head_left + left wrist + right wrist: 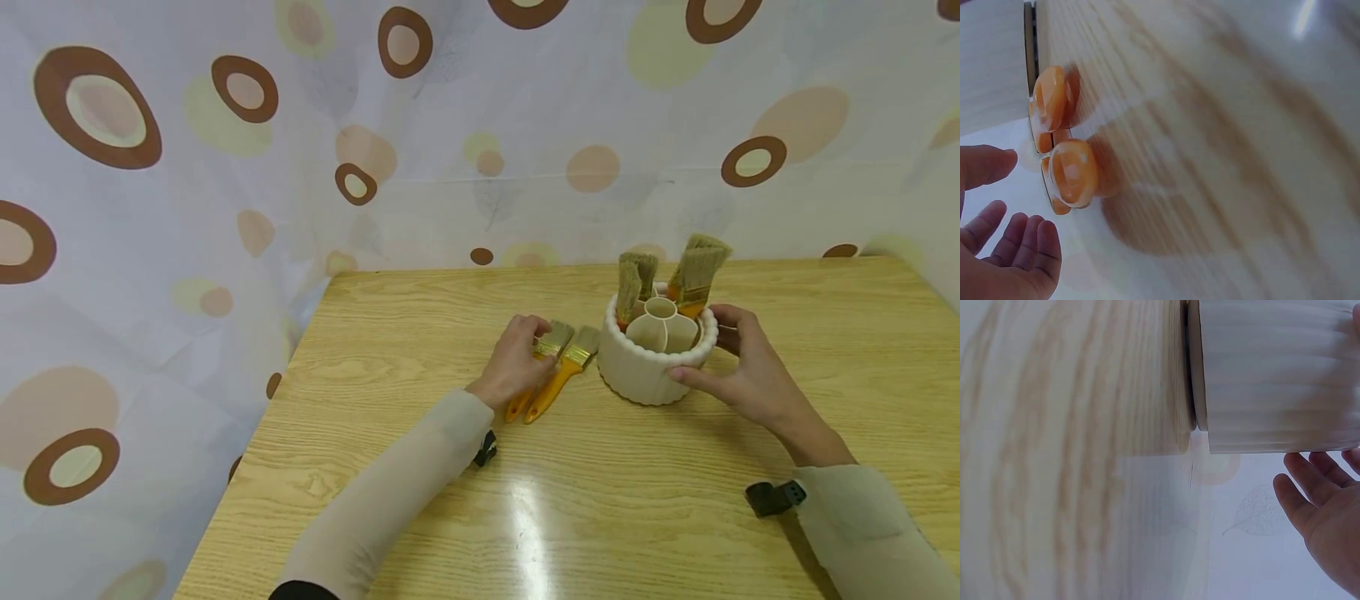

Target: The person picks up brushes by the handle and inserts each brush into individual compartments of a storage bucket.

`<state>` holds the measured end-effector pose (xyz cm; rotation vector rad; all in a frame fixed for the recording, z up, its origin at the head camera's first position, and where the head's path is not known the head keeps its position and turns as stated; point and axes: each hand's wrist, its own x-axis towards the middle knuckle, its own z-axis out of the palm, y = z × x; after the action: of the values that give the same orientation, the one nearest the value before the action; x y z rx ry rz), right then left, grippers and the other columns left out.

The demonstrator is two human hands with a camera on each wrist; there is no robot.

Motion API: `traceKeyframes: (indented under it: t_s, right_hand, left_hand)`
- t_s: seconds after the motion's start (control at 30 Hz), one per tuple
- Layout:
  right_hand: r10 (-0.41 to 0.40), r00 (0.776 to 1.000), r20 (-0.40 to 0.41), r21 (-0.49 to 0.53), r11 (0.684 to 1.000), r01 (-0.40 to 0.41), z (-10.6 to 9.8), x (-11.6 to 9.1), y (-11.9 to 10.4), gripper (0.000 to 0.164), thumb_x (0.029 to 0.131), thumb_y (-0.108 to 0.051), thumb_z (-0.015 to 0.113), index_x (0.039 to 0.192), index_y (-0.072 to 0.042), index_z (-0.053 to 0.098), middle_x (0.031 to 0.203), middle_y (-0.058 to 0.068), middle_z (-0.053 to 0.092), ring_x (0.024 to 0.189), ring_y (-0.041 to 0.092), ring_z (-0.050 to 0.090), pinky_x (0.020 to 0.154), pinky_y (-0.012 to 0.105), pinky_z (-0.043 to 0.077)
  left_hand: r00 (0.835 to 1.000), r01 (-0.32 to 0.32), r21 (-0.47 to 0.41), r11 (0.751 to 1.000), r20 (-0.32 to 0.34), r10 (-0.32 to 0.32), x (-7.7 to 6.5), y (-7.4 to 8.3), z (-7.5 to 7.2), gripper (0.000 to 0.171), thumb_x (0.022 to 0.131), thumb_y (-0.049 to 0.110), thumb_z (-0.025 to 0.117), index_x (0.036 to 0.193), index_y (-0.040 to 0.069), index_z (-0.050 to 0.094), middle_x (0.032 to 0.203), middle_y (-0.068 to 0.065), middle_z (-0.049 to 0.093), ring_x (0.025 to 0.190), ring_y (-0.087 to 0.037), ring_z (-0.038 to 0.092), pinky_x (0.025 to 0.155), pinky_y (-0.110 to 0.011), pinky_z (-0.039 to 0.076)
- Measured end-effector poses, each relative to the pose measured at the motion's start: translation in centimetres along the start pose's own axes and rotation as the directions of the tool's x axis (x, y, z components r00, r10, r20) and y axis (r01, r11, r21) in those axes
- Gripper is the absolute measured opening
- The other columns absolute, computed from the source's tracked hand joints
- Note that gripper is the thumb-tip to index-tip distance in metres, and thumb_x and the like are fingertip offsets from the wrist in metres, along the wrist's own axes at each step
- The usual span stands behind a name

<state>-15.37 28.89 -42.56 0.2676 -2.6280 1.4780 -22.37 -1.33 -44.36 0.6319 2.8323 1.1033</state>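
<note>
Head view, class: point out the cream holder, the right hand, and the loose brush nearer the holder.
Cream holder (648, 377): head view, front outer wall.
Right hand (753, 383): head view, back of the hand.
Nearer loose brush (556, 386): head view, yellow-orange handle.

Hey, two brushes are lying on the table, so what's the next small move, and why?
Probably pinch the left brush with the left hand: its thumb and fingers are parted close to it. The right hand holds the white holder, where other brushes already stand bristles up.
</note>
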Motion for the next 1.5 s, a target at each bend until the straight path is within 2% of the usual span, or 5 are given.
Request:
traceKeyframes:
  t_s: [0.37, 0.6, 0.8, 1.17, 1.5]
  right_hand:
    - [-0.006, 1.0, -0.002, -0.002, 1.0, 0.006, 0.03, 0.06, 0.15, 0.096, 0.077, -0.017, 0.081, 0.146, -0.003, 0.017, 0.144, 0.021, 0.027, 0.127, 0.045, 0.035, 0.094, 0.063, 0.033]
    - [-0.012, 1.0, -0.005, 0.005, 1.0, 0.012, 0.02, 0.08, 0.16, 0.095, 0.077, -0.017, 0.081, 0.146, -0.002, 0.017, 0.144, 0.022, 0.027, 0.126, 0.046, 0.035, 0.093, 0.063, 0.033]
    - [-0.009, 1.0, -0.003, 0.003, 1.0, 0.009, 0.05, 0.1, 0.18, 0.095, 0.077, -0.017, 0.081, 0.146, -0.002, 0.017, 0.144, 0.021, 0.027, 0.126, 0.044, 0.036, 0.093, 0.063, 0.033]
    - [-0.008, 1.0, 0.0, -0.004, 1.0, 0.008, 0.02, 0.08, 0.11, 0.095, 0.078, -0.018, 0.08, 0.146, -0.002, 0.017, 0.144, 0.021, 0.027, 0.127, 0.045, 0.035, 0.092, 0.063, 0.034]
    - [0.01, 1.0, 0.008, 0.007, 1.0, -0.01, -0.07, 0.07, 0.09, 0.096, 0.078, -0.019, 0.08, 0.147, -0.003, 0.015, 0.145, 0.022, 0.025, 0.128, 0.046, 0.034, 0.093, 0.064, 0.033]
  left_hand:
    - [0.997, 0.024, 0.063, 0.998, 0.067, -0.028, 0.3, -0.28, -0.05, 0.043, 0.086, 0.014, 0.066, 0.127, 0.006, 0.054, 0.117, -0.008, 0.049, 0.094, -0.017, 0.049, 0.083, -0.028, 0.045]
    - [0.993, 0.033, 0.112, 0.993, 0.108, -0.045, 0.52, -0.34, -0.15, 0.044, 0.086, 0.015, 0.067, 0.127, 0.006, 0.055, 0.111, -0.008, 0.049, 0.087, -0.017, 0.048, 0.078, -0.026, 0.044]
    - [0.989, 0.05, 0.153, 0.987, 0.13, -0.07, 0.62, -0.43, -0.11, 0.045, 0.086, 0.017, 0.07, 0.127, 0.007, 0.055, 0.112, -0.007, 0.048, 0.089, -0.016, 0.049, 0.081, -0.026, 0.045]
    - [0.987, 0.038, 0.186, 0.982, 0.146, -0.065, 0.73, -0.36, -0.17, 0.042, 0.085, 0.015, 0.07, 0.123, 0.006, 0.057, 0.111, -0.008, 0.049, 0.09, -0.017, 0.05, 0.084, -0.028, 0.046]
    - [0.988, 0.029, 0.234, 0.972, 0.142, -0.063, 0.9, -0.58, -0.2, 0.041, 0.082, 0.007, 0.068, 0.122, 0.006, 0.059, 0.11, -0.008, 0.051, 0.091, -0.017, 0.05, 0.086, -0.027, 0.045]
